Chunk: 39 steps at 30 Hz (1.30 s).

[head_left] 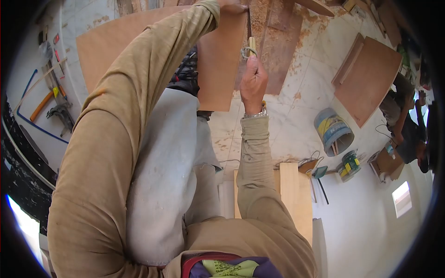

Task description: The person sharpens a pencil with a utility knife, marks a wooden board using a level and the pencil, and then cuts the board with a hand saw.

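The 2 arms reach forward, 1 on each side of the grey trouser leg (pixel 162 171). The left arm (pixel 99 125) bends left of the leg, its left hand (pixel 233 4) beyond it, mostly cut off, finger pose unclear. The right arm (pixel 256 157) extends right of the leg; the right hand (pixel 254 88) is closed, thumb (pixel 251 66) pointing forward.

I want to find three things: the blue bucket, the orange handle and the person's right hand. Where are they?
Blue bucket (pixel 330 124): head view, label on its side.
Orange handle (pixel 41 106): head view, middle of its length.
Right hand (pixel 253 88): head view, back of the hand.
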{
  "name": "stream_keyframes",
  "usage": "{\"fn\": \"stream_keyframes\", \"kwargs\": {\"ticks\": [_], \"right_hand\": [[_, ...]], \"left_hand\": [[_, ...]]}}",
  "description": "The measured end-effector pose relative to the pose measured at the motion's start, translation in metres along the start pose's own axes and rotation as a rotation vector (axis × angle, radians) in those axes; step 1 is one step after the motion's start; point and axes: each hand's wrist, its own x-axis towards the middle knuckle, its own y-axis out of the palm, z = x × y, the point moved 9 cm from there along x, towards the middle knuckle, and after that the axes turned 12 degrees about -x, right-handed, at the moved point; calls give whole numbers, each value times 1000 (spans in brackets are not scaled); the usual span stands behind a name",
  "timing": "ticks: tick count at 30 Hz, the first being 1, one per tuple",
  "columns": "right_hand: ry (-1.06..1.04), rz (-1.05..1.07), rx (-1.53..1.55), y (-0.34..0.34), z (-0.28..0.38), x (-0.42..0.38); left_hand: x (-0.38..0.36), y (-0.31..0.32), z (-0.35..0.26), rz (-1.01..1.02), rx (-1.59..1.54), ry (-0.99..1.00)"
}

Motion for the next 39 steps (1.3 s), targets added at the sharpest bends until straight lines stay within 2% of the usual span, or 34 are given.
{"fn": "stream_keyframes", "kwargs": {"ticks": [4, 7, 15, 22, 28, 31, 34, 39], "right_hand": [[86, 111, 90, 8, -21, -8], [116, 69, 68, 0, -17, -30], [-10, 4, 92, 17, -14, 27], [-97, -74, 24, 17, -15, 19], [25, 44, 121, 21, -35, 2], [-28, -9, 4, 2, -25, -28], [47, -17, 74, 0, -34, -45], [-10, 24, 83, 12, -22, -1]], "left_hand": [[-15, -6, -12, -73, 30, -22], [-11, -1, -6, -95, 26, -14], [-10, -4, -9, -136, 44, -8], [-12, -7, -12, -173, 60, -13], [-11, -6, -9, -195, 78, -17], [-11, -7, -10, -210, 82, -21], [-9, -11, -10, -226, 76, -30], [-15, -14, -11, -231, 83, -38]]}}
